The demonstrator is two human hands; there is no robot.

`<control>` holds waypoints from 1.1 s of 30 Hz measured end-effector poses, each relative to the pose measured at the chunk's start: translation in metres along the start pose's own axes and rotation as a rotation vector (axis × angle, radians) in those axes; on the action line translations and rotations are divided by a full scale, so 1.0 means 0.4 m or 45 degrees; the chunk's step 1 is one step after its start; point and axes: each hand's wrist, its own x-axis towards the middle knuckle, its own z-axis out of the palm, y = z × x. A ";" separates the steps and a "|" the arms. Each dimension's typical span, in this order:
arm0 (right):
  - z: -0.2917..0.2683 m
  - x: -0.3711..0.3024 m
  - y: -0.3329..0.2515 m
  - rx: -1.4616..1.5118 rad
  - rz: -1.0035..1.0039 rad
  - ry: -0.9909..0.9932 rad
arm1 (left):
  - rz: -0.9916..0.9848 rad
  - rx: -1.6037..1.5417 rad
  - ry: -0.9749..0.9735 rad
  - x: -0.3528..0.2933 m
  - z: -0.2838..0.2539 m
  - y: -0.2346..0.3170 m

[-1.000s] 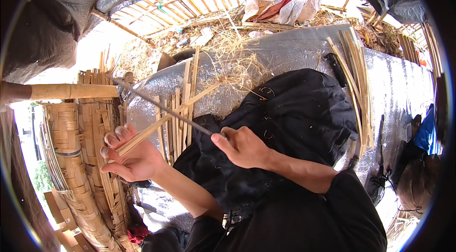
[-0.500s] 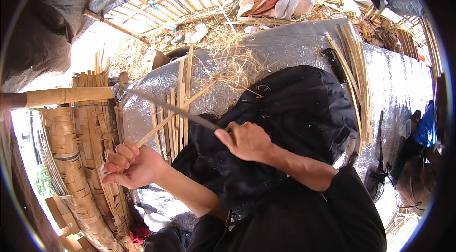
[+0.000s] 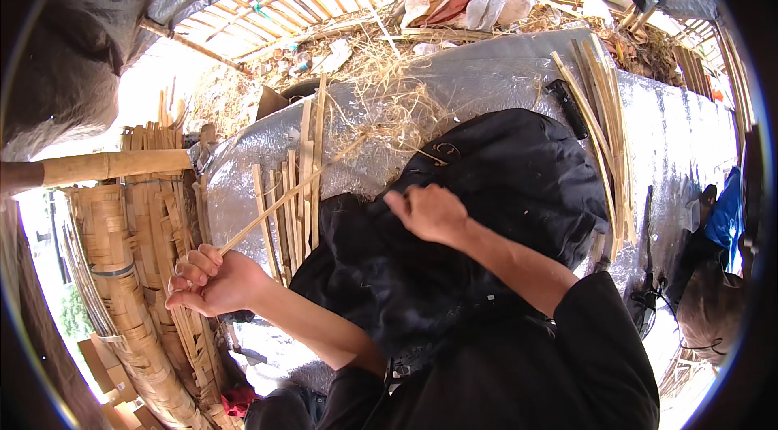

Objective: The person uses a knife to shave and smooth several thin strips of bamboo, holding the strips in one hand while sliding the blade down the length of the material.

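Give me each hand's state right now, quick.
Left hand: closed, holding a thin bamboo strip.
Right hand: closed, apparently on a badly blurred blade.

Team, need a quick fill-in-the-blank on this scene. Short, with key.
1. The hand gripping the pale strip is the person's ____.
2. The cloth behind the right hand is coloured ____.
3. The shiny sheet beyond the cloth is coloured ____.
4. The blue item is nearest the picture's ____ edge.

Missing words: left; black; silver; right.
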 end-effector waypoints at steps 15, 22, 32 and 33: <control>-0.105 0.087 0.101 -0.059 0.269 -0.177 | -0.014 0.125 0.413 0.044 -0.026 -0.001; -0.043 -0.031 -0.034 -0.059 -0.679 0.131 | -0.097 0.060 0.043 -0.058 0.083 0.041; -0.037 -0.024 -0.031 0.224 -0.192 -0.019 | 0.092 0.093 0.062 -0.138 0.105 0.016; -0.046 -0.011 -0.019 0.102 -0.211 -0.084 | 0.121 0.119 0.085 -0.145 0.120 0.014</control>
